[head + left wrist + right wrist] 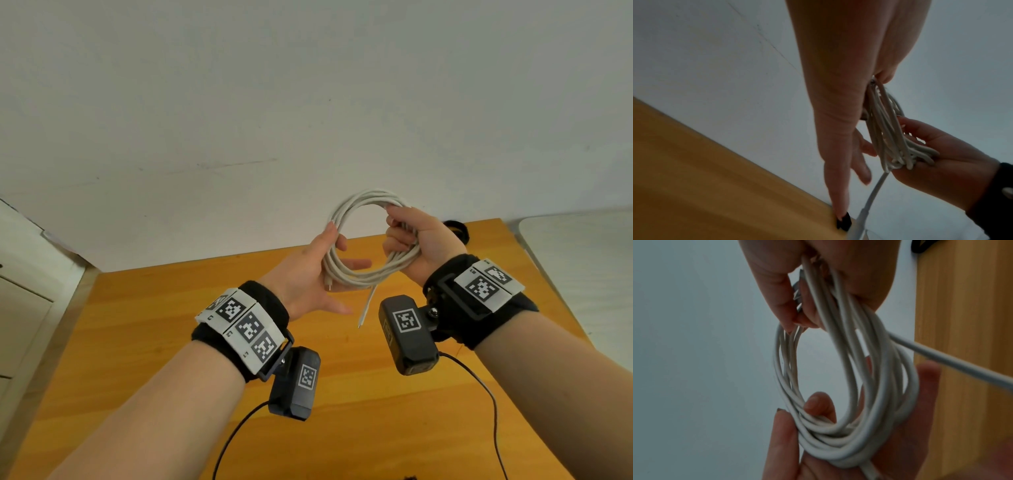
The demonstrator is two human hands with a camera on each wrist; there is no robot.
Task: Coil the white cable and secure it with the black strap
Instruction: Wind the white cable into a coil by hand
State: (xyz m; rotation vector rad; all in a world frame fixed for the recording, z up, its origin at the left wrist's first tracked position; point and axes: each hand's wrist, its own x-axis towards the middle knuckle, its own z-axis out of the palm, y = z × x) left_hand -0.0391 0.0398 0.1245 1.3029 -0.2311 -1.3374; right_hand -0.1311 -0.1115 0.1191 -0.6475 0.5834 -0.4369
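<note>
Right hand [421, 243] grips the coiled cable [363, 280]; left hand [308, 277] cradles it, thumb hooked through. Coiling looks finished; next, one hand must free itself for the strap [457, 230].

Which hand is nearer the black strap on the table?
Right. The right hand grips the cable just in front of the strap; the left hand holds the coil's far side, farther from it.
</note>
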